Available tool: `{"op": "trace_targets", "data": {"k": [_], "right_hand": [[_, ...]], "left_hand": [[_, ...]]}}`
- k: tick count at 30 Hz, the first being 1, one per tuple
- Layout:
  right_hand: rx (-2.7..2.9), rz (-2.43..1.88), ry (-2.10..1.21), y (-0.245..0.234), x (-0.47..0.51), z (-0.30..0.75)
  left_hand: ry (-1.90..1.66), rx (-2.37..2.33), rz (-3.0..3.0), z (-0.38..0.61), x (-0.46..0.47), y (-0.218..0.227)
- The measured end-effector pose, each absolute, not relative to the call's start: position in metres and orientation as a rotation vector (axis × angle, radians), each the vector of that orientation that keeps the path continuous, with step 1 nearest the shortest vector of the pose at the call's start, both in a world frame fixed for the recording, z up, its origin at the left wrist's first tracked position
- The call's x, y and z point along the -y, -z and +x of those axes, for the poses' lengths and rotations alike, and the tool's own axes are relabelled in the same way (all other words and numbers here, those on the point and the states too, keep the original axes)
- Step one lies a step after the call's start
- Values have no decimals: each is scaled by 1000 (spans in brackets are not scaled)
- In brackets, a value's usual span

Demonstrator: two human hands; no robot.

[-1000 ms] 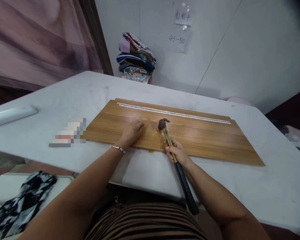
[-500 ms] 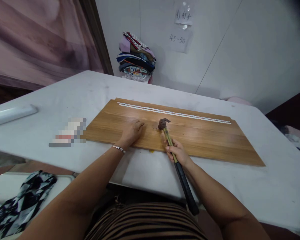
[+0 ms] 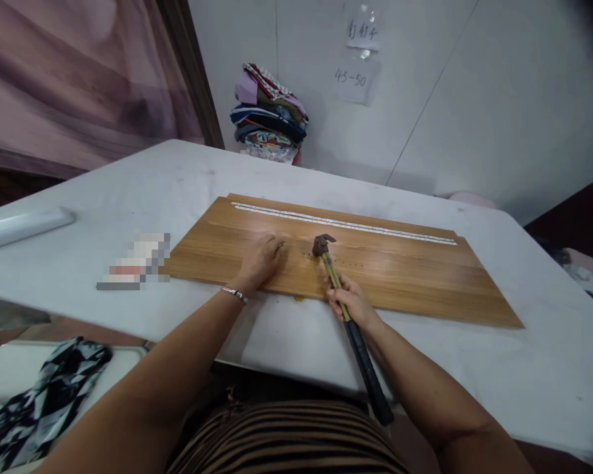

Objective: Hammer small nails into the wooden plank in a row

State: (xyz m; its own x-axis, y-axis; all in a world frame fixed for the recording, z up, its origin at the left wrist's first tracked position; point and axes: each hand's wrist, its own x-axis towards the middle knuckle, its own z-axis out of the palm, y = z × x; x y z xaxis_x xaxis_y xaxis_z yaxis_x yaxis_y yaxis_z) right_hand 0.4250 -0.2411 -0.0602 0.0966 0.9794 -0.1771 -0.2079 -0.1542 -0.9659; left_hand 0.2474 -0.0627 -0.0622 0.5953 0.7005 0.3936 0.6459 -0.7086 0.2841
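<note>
The claw hammer [image 3: 332, 273] has a rusty head, a yellowish neck and a black grip. My right hand [image 3: 353, 304] is closed round its neck, just below the head. The hammer head lies close over the middle of a wood-grain board [image 3: 425, 283], beside small dark dots in a row, perhaps nails or holes. My left hand [image 3: 261, 260] rests on the board, left of the hammer head, its fingers curled together. Whatever may be inside those fingers is hidden.
Two white measuring strips [image 3: 346, 224] run along the board's far side. The board lies on a white table [image 3: 143, 178]. A blurred-out item [image 3: 138, 260] and a white roll [image 3: 24, 227] are at left. Folded clothes [image 3: 269, 115] are stacked by the wall. Patterned cloth [image 3: 69, 375] lies at lower left.
</note>
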Motion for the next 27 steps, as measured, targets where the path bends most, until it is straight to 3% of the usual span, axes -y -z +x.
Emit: {"op": "trace_targets", "data": {"k": [27], "right_hand": [[894,-1232,-1334,62,241,426]], "left_hand": [[-687,-1099,2725,246,61,63]]}}
